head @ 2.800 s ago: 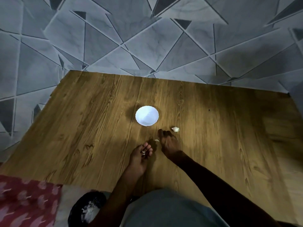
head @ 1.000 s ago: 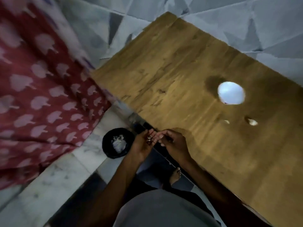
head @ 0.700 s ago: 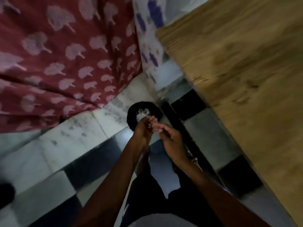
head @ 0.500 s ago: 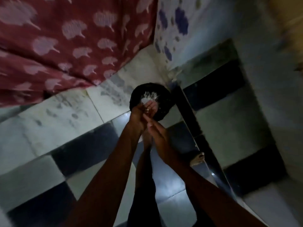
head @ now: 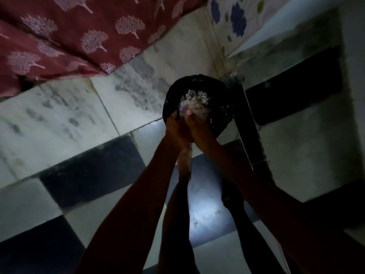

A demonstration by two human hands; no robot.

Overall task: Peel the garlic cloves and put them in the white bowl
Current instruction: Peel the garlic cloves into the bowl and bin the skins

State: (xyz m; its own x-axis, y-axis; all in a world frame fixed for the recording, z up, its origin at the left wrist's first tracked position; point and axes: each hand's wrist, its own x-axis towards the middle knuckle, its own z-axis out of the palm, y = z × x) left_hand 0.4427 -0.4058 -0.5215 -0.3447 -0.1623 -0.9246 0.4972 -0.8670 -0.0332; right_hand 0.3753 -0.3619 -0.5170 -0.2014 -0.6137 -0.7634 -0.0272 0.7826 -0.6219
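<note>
Both hands were held out over a round black bin (head: pixel 221 123) on the floor, the left hand (head: pixel 174 131) and the right hand (head: pixel 200 133) pressed side by side, fingertips above a heap of garlic skins (head: pixel 194 100). This looked like the clearing step between cloves, with loose peel being shed into the bin. In the dim light I could not tell whether either grip was clamped on anything or lay slack. A small pale patch at the fingertips could have been a skin or a clove. The white bowl and the table were out of view, so the next move would likely call for turning back to the table with any clove safe in the hand. The skins looked papery, thin and curled, white against the bin's dark, faintly glinting lining. The floor (head: pixel 59 115) was smooth stone in pale veined and black squares, and a red cloth (head: pixel 79 40) printed with little trees hung beside it.
</note>
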